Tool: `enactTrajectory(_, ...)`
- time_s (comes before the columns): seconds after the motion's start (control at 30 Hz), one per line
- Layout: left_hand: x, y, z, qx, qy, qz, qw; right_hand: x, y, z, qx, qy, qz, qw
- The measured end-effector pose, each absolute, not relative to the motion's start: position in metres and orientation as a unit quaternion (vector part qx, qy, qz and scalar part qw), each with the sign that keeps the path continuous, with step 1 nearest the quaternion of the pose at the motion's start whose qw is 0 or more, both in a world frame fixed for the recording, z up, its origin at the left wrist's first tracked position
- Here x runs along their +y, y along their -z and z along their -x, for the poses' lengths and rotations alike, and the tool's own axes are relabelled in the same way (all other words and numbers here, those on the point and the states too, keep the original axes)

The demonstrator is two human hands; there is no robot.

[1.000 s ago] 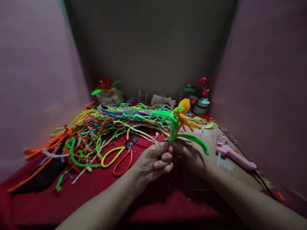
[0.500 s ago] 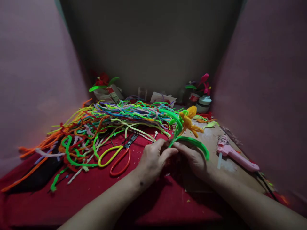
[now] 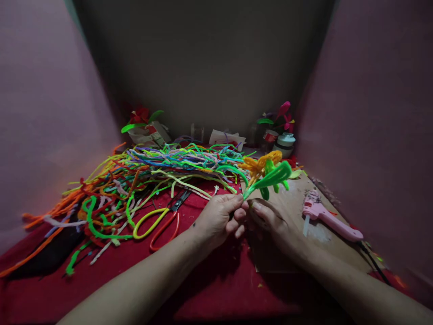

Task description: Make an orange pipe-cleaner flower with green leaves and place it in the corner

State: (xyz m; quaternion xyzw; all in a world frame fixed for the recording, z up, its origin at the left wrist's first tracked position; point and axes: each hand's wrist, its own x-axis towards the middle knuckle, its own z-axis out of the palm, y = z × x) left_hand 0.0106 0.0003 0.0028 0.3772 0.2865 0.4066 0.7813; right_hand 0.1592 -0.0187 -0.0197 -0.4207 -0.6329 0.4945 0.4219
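My left hand (image 3: 216, 219) pinches the base of a pipe-cleaner flower (image 3: 259, 169) between thumb and fingers. The flower has orange petals and several green looped leaves, and it leans up and to the right. Close beside the stem's lower end is my right hand (image 3: 275, 223), its fingers curled near my left fingertips; whether it grips the stem cannot be made out. Scissors (image 3: 165, 219) with one yellow and one red handle lie left of my left hand. To the right of my right hand rests a pink glue gun (image 3: 329, 219).
A large heap of coloured pipe cleaners (image 3: 176, 158) spreads across the back and left of the red cloth (image 3: 135, 289). The glue gun lies on a brown board (image 3: 341, 253). Behind stand a lidded jar (image 3: 285, 142), a white box (image 3: 158, 133) and papers (image 3: 227, 139).
The flower has turned in my left hand: a green leaf that drooped over my right hand now points up to the right. My right fingers have shifted slightly below the stem.
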Motion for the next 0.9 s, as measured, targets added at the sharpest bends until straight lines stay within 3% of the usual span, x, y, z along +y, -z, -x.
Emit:
enactTrajectory(0.13, 0.006, 0.005, -0.016, 0.300, -0.388, -0.358, 0.794, -0.021, 0.017, -0.171, -0.624, -0.503, 0.426, 0.419)
enactTrajectory(0.4, 0.026, 0.019, -0.019, 0.387, -0.326, -0.476, 0.720, -0.016, 0.006, -0.176, -0.597, -0.488, 0.534, 0.348)
enactTrajectory(0.67, 0.037, 0.029, -0.023, 0.474, -0.281, -0.598, 0.582, -0.007, 0.011, -0.185, -0.572, -0.493, 0.570, 0.324)
enactTrajectory(0.77, 0.028, 0.014, -0.011, 0.498, -0.328, -0.651, 0.469, -0.006, 0.011, -0.185, -0.574, -0.487, 0.569, 0.331)
enactTrajectory(0.83, 0.017, -0.001, 0.006, 0.511, -0.315, -0.760, 0.250, -0.007, 0.011, -0.185, -0.580, -0.479, 0.569, 0.331)
enactTrajectory(0.9, 0.005, -0.016, 0.030, 0.529, -0.252, -0.802, 0.117, -0.008, 0.012, -0.185, -0.586, -0.472, 0.572, 0.325)
